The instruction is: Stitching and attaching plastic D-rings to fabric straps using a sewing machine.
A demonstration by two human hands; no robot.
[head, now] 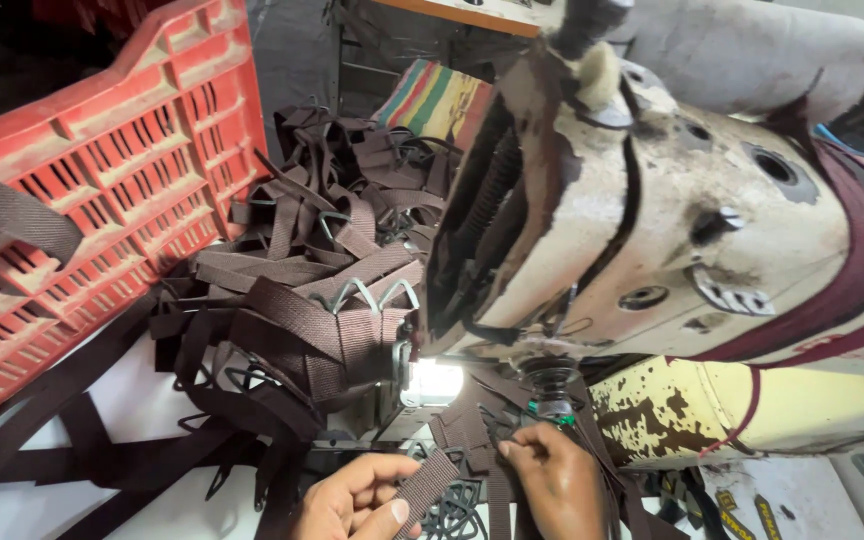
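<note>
My left hand (352,500) sits at the bottom edge and pinches a short brown webbing strap (424,488) between thumb and fingers. My right hand (557,480) is just to its right, knuckles up, fingers pressed down on the same strap under the head of an old cream sewing machine (642,200). A small lamp (434,382) glows beside the needle area. What lies beneath the right palm is hidden.
A heap of brown straps with metal triangle rings (322,270) lies behind the hands. A red plastic crate (102,170) leans at the left. A striped cloth (432,100) is at the back, and the machine's rusty yellow base (712,405) at the right.
</note>
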